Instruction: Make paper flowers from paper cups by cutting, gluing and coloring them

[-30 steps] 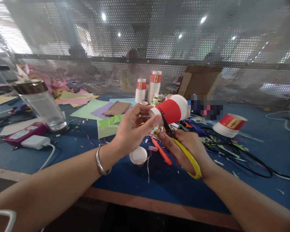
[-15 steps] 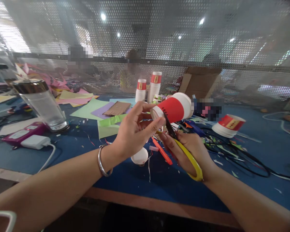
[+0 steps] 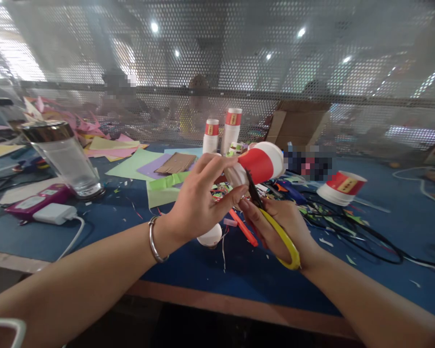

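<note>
My left hand (image 3: 197,205), a silver bangle on its wrist, grips a red and white paper cup (image 3: 260,165) near one end. The cup lies tilted on its side in the air above the table. My right hand (image 3: 293,224) is closed around the yellow handles of a pair of scissors (image 3: 285,241). Their dark blades rest against the cup's near side, close to my left thumb; how far they have cut in I cannot tell. Below my hands are a small white round object (image 3: 210,235) and an orange-red pen (image 3: 243,228).
Stacked paper cups (image 3: 232,137) stand at the back, and another cup stack (image 3: 342,187) leans at right. Paper scraps and black cables (image 3: 369,237) lie right of my hands. At left are a glass bottle (image 3: 67,159), a purple power strip (image 3: 39,200) and coloured paper sheets (image 3: 130,164).
The scissor blades have swung slightly against the cup. More of the cup's white end now shows by my left fingers, and the cup has shifted a little left and down.
</note>
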{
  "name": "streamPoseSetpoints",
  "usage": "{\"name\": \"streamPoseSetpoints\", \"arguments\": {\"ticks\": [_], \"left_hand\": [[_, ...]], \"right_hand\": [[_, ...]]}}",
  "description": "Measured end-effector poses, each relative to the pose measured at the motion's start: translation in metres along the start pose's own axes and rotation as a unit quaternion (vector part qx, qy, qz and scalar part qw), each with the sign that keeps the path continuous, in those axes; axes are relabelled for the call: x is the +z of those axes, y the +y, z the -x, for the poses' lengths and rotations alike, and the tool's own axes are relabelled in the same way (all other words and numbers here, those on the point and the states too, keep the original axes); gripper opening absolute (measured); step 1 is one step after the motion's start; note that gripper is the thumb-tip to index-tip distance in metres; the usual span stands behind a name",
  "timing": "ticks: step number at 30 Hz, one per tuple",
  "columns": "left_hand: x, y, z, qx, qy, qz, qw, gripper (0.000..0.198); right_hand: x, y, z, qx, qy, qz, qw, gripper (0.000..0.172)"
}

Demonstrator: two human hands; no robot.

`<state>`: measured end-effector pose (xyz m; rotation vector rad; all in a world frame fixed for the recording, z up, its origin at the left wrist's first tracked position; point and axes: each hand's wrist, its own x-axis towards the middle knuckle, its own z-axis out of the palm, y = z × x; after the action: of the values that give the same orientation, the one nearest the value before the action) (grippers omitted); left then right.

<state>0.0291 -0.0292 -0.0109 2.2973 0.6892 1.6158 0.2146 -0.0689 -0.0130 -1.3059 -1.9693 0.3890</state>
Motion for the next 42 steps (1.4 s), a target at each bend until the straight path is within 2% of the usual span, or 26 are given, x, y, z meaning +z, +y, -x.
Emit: {"name": "streamPoseSetpoints", "arguments": {"ticks": [3,5,8,11,14,17,22,30,34,37,42], "left_hand": [[0.001,0.000,0.000,-0.006,0.002,0.009,1.000,0.035],[0.004,0.002,0.001,-0.026,0.010,0.053,0.998,0.034],[0.008,0.005,0.000,-0.088,0.034,0.152,0.984,0.040],[0.011,0.008,-0.002,-0.181,0.067,0.229,0.954,0.047],[0.011,0.006,-0.005,-0.223,0.064,0.253,0.939,0.037],[0.009,0.003,-0.007,-0.204,0.054,0.241,0.947,0.028],[0.008,0.003,-0.007,-0.160,0.051,0.225,0.960,0.026],[0.004,-0.003,0.000,-0.057,0.021,0.101,0.993,0.031],[0.005,-0.006,0.002,-0.022,0.013,0.064,0.998,0.032],[0.005,-0.004,0.002,-0.012,0.013,0.049,0.999,0.032],[0.003,-0.001,0.002,0.000,0.016,0.057,0.998,0.032]], "right_hand": [[-0.001,-0.002,0.001,0.012,-0.012,-0.007,1.000,0.060],[-0.001,-0.002,0.001,0.016,-0.018,-0.015,1.000,0.060],[-0.001,-0.001,-0.001,0.011,-0.001,-0.029,1.000,0.061],[0.000,0.002,-0.004,0.003,0.014,-0.037,0.999,0.060],[0.001,0.004,-0.006,-0.009,0.017,-0.030,0.999,0.059],[0.001,0.004,-0.006,-0.012,0.015,-0.024,1.000,0.059],[0.001,0.005,-0.005,-0.027,0.011,-0.014,0.999,0.059],[0.001,0.007,-0.005,-0.043,0.012,-0.009,0.999,0.058],[0.005,0.012,-0.004,-0.053,0.014,-0.009,0.998,0.064],[0.006,0.014,-0.004,-0.060,0.014,-0.026,0.998,0.061],[0.001,0.006,-0.005,-0.084,0.031,-0.002,0.996,0.061]]}}
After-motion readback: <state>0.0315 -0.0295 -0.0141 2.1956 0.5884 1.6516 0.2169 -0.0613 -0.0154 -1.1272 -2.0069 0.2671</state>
